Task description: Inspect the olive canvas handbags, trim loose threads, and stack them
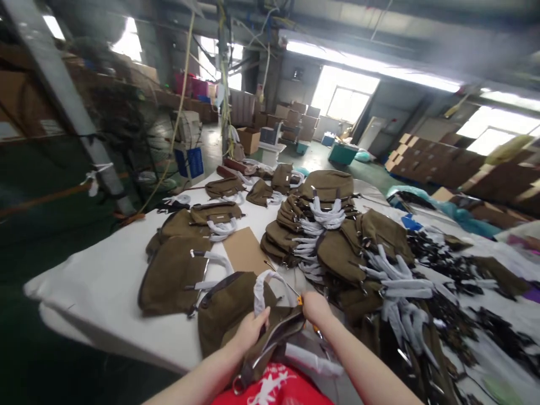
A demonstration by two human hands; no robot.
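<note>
A dark olive-brown handbag point(228, 306) with a handle wrapped in white covering point(259, 295) lies at the near table edge, partly against my body. My left hand point(252, 329) is closed on the bag near the base of that wrapped handle, thumb on top. Closed over the bag's open edge is my right hand point(316, 308), holding an orange-handled tool point(300, 300). A thin, long metal part points from it toward the far left; its exact kind is unclear. The second handle point(312, 360), also wrapped, hangs near my red shirt.
More brown handbags point(175, 275) lie to the left. Stacked bags point(333, 242) with wrapped handles rise on the right. A cardboard sheet point(244, 250) lies between them on the white-covered table point(97, 287). Black straps or fittings point(439, 259) are heaped far right. A slanted metal post point(80, 112) stands left.
</note>
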